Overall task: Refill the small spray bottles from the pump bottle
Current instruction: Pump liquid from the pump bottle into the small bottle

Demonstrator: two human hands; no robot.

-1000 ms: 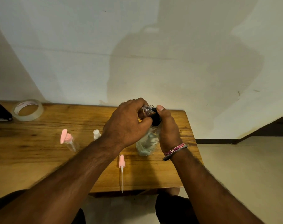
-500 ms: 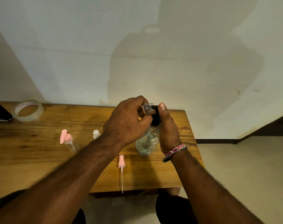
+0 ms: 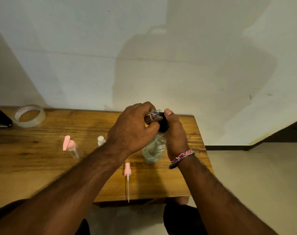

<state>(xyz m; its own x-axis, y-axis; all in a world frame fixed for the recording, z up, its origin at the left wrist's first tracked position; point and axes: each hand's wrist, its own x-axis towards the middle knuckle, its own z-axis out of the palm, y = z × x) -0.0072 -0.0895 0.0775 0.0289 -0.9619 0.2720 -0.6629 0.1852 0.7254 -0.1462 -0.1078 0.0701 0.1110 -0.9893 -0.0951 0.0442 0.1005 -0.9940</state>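
Filling continues at frame centre: left hand (image 3: 132, 128) grips small spray bottle (image 3: 153, 114) at the spout, right hand (image 3: 175, 131) clasps pump bottle (image 3: 155, 150), thumb ready to press next.

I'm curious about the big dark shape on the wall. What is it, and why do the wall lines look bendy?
Head view: the dark shape is the person's shadow on the wall, cast by light from behind them; the wide-angle lens bows straight lines near the edges; the left hand and right hand are sharp, while the clear small bottle is hard to make out against them.
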